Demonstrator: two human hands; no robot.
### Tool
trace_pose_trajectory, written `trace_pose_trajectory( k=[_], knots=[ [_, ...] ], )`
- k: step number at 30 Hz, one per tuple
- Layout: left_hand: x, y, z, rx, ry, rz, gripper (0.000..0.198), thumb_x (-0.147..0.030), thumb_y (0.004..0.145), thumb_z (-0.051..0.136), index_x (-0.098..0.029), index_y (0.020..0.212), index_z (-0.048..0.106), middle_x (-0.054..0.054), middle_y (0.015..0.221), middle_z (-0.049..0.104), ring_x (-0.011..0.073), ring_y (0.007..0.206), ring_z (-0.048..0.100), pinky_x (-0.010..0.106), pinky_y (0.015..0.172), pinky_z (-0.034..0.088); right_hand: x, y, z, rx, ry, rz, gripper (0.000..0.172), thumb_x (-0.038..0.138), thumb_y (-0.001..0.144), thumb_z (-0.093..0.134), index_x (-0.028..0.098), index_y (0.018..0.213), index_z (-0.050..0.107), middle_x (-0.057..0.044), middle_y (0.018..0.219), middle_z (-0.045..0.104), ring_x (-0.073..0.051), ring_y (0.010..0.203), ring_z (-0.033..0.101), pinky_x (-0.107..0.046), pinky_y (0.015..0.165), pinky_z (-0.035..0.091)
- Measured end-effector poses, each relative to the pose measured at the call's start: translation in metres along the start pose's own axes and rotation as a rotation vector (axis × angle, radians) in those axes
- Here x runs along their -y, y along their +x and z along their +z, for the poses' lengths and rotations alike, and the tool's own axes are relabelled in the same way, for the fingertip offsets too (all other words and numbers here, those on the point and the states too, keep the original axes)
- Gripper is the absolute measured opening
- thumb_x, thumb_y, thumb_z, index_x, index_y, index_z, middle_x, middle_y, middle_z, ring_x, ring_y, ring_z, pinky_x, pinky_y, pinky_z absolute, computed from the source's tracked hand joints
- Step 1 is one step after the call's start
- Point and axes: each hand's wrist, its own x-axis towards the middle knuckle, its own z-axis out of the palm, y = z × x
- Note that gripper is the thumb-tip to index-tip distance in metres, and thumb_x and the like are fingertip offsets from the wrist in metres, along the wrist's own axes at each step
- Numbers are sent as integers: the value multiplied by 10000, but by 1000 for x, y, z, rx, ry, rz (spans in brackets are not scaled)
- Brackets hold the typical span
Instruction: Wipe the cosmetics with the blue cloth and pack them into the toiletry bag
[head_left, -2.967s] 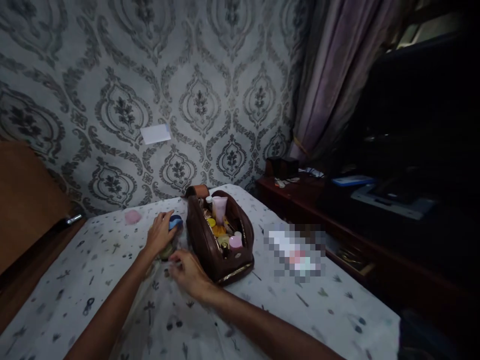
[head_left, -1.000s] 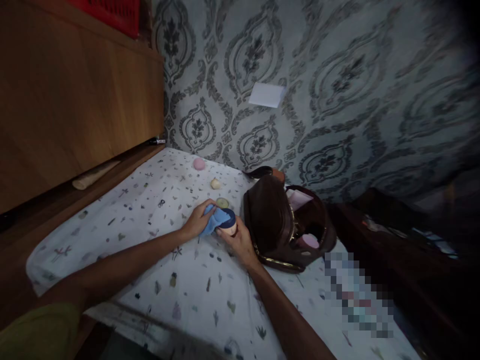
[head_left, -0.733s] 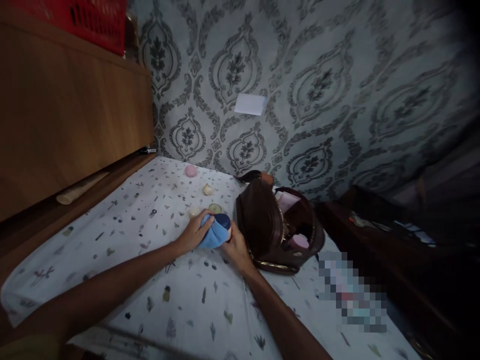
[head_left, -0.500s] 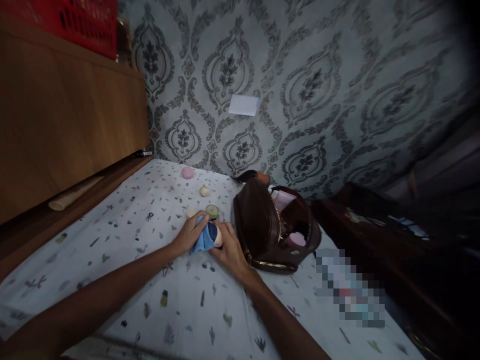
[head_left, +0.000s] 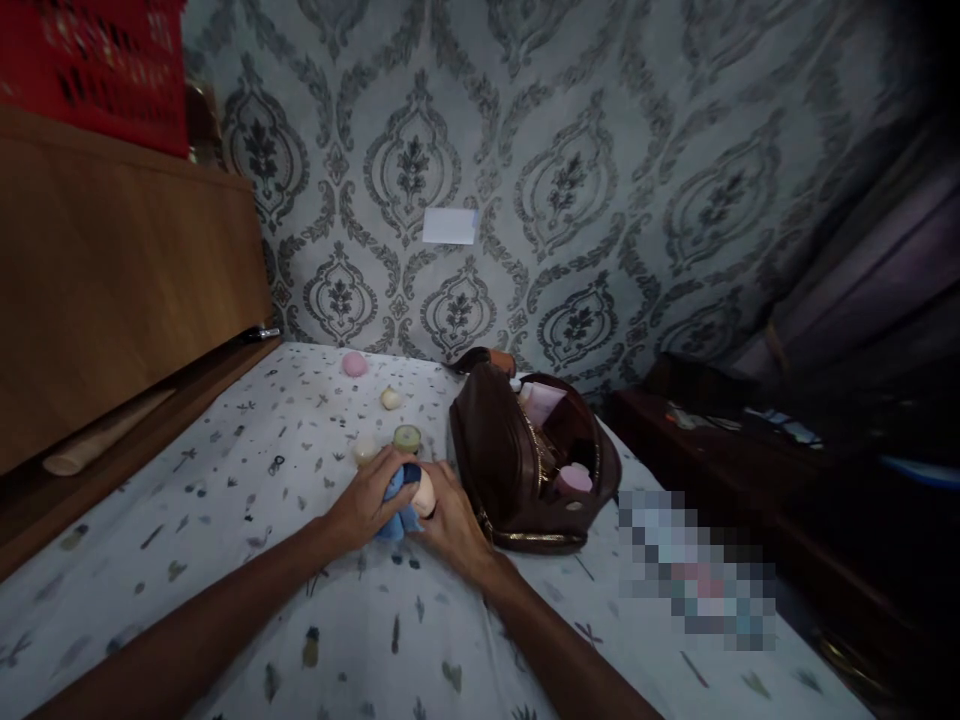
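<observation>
Apparently mid-wipe, your left hand (head_left: 366, 503) holds cloth (head_left: 391, 526) against the jar (head_left: 425, 492) your right hand (head_left: 455, 525) grips, bag (head_left: 496, 450) open.

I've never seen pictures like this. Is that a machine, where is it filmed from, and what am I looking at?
There's no machine handling things here: it's a person working bare-handed. One camera, worn on that person's head, looks forward and down, so you see the scene from above the arms.

The left hand holds a blue cloth against a small jar with a dark blue lid; the right hand steadies the jar.

On the white printed sheet are an open brown bag with a pink tube inside, a round green-topped container, and cream and pink items too indistinct to name. The patch at right is pixelated, so its contents can't be told.
</observation>
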Motion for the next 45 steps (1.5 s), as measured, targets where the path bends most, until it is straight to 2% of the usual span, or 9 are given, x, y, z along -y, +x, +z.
trace_pose_trajectory(
  k=[6, 10, 14, 21, 25, 28, 32, 41, 45],
  knots=[
    [-13, 4, 5, -89, -43, -118, 247, -402, 980, 478, -208, 1069, 601, 74, 1030, 630, 226, 1024, 604, 359, 929, 467, 9, -7, 1, -4, -339, 22, 414, 159, 792, 608, 197, 1198, 540, -80, 1061, 558, -229, 879, 609, -348, 736, 547],
    [-15, 8, 8, -146, -119, -266, 260, -425, 965, 467, -202, 964, 602, 44, 923, 642, 210, 909, 602, 332, 861, 461, 12, -9, 1, -47, -526, -50, 438, 127, 790, 650, 178, 1208, 532, -108, 1070, 573, -271, 985, 589, -400, 840, 539],
    [-13, 12, 6, -105, -221, -387, 349, -497, 959, 443, -194, 877, 594, 8, 793, 614, 185, 786, 572, 293, 764, 453, 13, -9, -1, -40, -602, -84, 505, 88, 755, 689, 157, 1229, 526, -143, 1115, 574, -296, 1015, 570, -433, 865, 528],
    [-6, 15, -2, -105, -220, -421, 455, -595, 933, 455, -192, 817, 628, 12, 762, 620, 200, 770, 565, 314, 768, 463, 9, -5, 1, -27, -378, 59, 464, 247, 780, 710, 205, 1207, 537, -100, 1106, 551, -266, 983, 595, -394, 828, 530],
    [-1, 16, -9, -91, -237, -407, 501, -626, 933, 446, -189, 932, 690, 53, 929, 705, 250, 958, 617, 371, 946, 469, 11, -4, 3, -64, -247, 146, 427, 374, 781, 707, 215, 1147, 555, -76, 1078, 552, -249, 938, 612, -369, 767, 528],
    [0, 16, -16, 16, -294, -319, 537, -627, 899, 520, -190, 1171, 674, 95, 1219, 686, 291, 1188, 584, 406, 1089, 406, 13, -2, 1, -104, -163, 178, 407, 394, 781, 690, 197, 1109, 552, -76, 1054, 563, -248, 932, 611, -371, 780, 519],
    [-3, 15, -21, 213, -281, -263, 640, -505, 818, 698, -231, 1377, 551, 102, 1437, 565, 309, 1308, 527, 399, 1108, 408, 10, 0, -2, -109, -114, 194, 414, 375, 774, 678, 168, 1108, 547, -84, 1043, 555, -245, 905, 598, -380, 780, 517],
    [3, 13, -13, 116, -123, -395, 469, -550, 849, 620, -204, 1166, 613, 55, 1025, 697, 252, 945, 643, 354, 871, 514, 8, -5, 1, -115, -223, 130, 375, 220, 785, 641, 203, 1150, 557, -93, 1088, 525, -268, 1014, 559, -415, 852, 532],
    [-1, 13, -17, 142, -178, -323, 536, -503, 834, 660, -205, 1272, 579, 86, 1220, 669, 279, 1131, 609, 370, 986, 483, 8, -3, -1, -134, -126, 143, 575, 255, 766, 666, 155, 1299, 474, -145, 1173, 567, -296, 1096, 578, -452, 930, 509]
  ],
)
